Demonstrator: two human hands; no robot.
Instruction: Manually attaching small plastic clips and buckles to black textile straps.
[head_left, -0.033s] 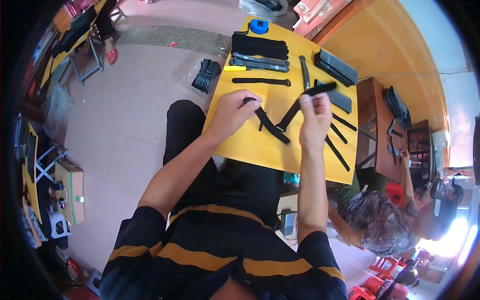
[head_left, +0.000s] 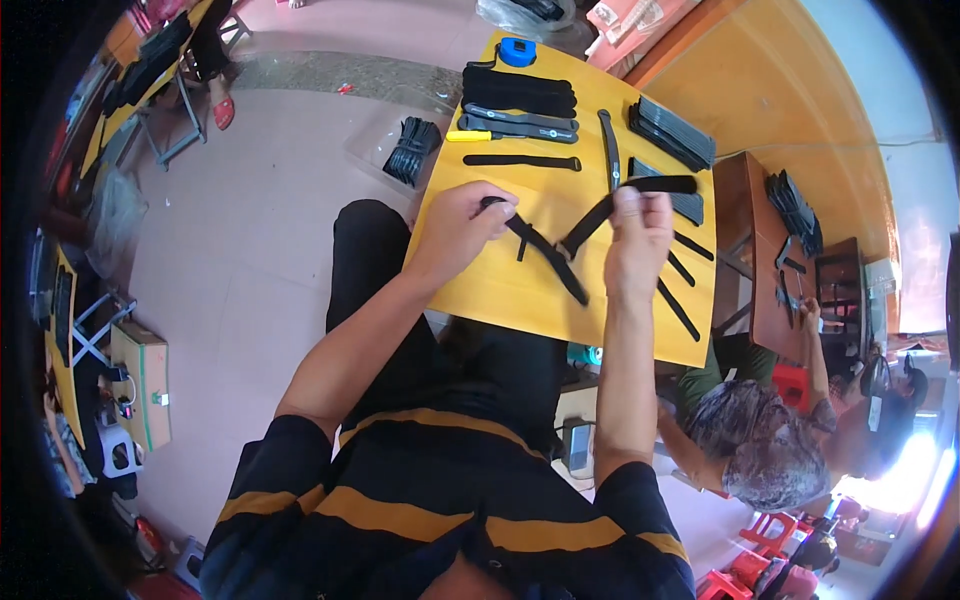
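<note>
My left hand (head_left: 468, 228) is closed, pinching the end of a black strap (head_left: 545, 250) that slants down to the right over the yellow table (head_left: 470, 275). My right hand (head_left: 640, 240) pinches another length of black strap (head_left: 590, 226), whose free end sticks out to the right past my fingers. The two lengths meet or cross between my hands, where there seems to be a small loop; I cannot tell whether they are one piece. Several black straps (head_left: 678, 310) lie beside my right hand. A single strap (head_left: 522, 162) lies flat beyond my left hand.
Black straps (head_left: 520, 92), grey straps (head_left: 545, 130), a yellow-handled tool (head_left: 470, 136) and a blue tape measure (head_left: 518, 52) lie at the back. Grey stacks (head_left: 672, 133) stand at the right. A clear bin holds a black bundle (head_left: 411, 150). A co-worker (head_left: 770, 450) sits at the right.
My right hand has shifted slightly right, and the strap's free end has swung right and down. The lower end of the left strap hangs a little lower. My left hand has hardly moved.
</note>
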